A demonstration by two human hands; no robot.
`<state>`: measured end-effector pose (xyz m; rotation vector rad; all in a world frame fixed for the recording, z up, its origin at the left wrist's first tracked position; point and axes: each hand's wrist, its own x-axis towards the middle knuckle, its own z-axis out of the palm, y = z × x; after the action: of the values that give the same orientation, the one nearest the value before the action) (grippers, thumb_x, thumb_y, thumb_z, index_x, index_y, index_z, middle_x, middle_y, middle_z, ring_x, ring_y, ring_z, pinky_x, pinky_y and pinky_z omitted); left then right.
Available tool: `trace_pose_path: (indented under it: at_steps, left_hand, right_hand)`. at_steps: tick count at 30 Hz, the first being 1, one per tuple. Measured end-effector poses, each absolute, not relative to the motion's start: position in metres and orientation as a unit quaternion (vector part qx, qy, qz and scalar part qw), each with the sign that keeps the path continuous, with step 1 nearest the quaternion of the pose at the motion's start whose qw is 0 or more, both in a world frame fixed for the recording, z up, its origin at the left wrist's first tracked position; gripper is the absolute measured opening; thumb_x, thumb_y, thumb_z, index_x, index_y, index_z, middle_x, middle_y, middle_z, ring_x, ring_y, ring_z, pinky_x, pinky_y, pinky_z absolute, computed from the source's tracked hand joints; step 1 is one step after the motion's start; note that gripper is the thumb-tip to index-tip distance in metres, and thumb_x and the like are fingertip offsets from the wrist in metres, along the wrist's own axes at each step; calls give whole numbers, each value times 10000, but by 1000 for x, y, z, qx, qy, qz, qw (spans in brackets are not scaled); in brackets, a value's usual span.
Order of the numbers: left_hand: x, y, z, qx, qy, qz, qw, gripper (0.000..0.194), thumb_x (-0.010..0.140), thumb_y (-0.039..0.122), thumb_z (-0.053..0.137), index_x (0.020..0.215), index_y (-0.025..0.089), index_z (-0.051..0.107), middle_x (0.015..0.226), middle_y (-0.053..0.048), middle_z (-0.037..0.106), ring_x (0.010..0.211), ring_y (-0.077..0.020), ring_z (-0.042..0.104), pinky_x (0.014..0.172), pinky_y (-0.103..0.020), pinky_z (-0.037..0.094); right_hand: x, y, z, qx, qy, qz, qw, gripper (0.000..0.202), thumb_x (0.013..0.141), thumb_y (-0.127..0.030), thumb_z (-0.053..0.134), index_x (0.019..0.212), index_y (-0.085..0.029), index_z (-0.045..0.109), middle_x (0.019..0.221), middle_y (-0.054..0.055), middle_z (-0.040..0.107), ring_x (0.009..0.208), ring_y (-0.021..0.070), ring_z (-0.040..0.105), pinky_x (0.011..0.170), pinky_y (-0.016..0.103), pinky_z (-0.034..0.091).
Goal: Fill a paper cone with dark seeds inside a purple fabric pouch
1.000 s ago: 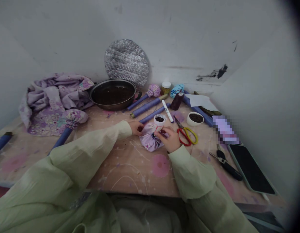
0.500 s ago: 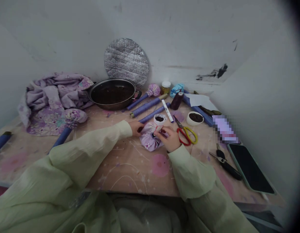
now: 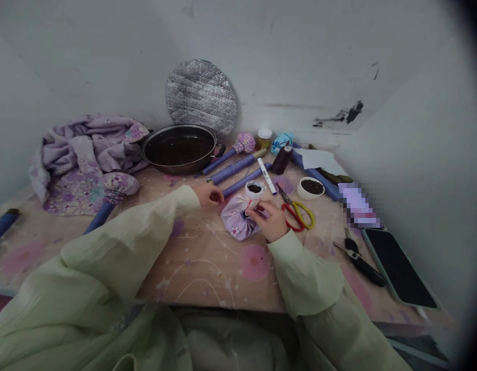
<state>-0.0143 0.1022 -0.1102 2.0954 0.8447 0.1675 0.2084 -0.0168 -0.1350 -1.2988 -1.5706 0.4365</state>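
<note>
A lilac flowered cloth bundle point(image 3: 234, 222) lies on the table in front of me, with red thread about its neck. A small white cup point(image 3: 254, 187) holding dark crumbly matter stands at the bundle's top. My right hand point(image 3: 272, 220) is closed on the bundle's neck, thumb and fingers pinching the cloth. Left of the bundle, apart from it, my left hand point(image 3: 208, 196) is curled near the end of a purple-wrapped stick point(image 3: 246, 180). Whatever its fingertips may hold is too small to make out. Red and yellow scissors point(image 3: 298, 214) lie beside my right hand.
Behind are a black pan point(image 3: 179, 149), a silver round mat point(image 3: 202, 98), a dark thread spool point(image 3: 282, 161) and a white marker point(image 3: 267, 176). Rightward sit a white bowl point(image 3: 310, 188), pliers-like tool point(image 3: 360, 263) and phone point(image 3: 398, 268). Crumpled lilac cloth point(image 3: 91, 154) lies left.
My left hand has moved left, away from the cloth bundle. My right hand keeps its pinch on the bundle in nearly the same place.
</note>
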Motion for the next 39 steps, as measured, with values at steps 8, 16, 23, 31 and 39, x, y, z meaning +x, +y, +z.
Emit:
trace_pose_path:
  at_steps: [8,16,23,31,39]
  left_hand:
    - [12,78,-100,831,306,168,434,96,756,151,600,825,86,617,767,-42,684,648,-71,607,648,-188,497]
    - [43,55,-100,881,262,179,352,94,740,102,586,812,103,646,769,-40,681,644,-83,586,634,-188,470]
    - [50,52,-103,922,229,168,262,108,767,135,588,845,139,661,837,-50,697,747,-120,612,741,-225,470]
    - [46,53,-107,941,211,149,219,179,778,126,586,926,148,684,908,-66,727,843,-151,663,802,-242,491]
    - [42,50,-107,945,201,173,190,266,781,80,518,957,147,706,923,-77,737,856,-156,675,805,-243,508]
  right_hand:
    - [215,-17,-129,-542,-631,192,520,179,740,-369,676,810,-207,702,804,56,697,802,214,628,768,370,503]
    - [223,-17,-119,-558,-603,188,539,226,729,-394,679,796,-179,696,732,45,655,705,189,580,712,353,480]
    - [226,-17,-119,-562,-589,193,547,228,726,-407,679,808,-196,694,747,33,658,715,182,584,710,346,485]
    - [223,-17,-118,-560,-589,204,545,223,724,-418,671,776,-202,686,735,30,655,705,182,582,701,352,479]
    - [222,-18,-119,-555,-592,215,544,228,727,-411,668,785,-192,693,750,43,673,708,184,587,718,358,489]
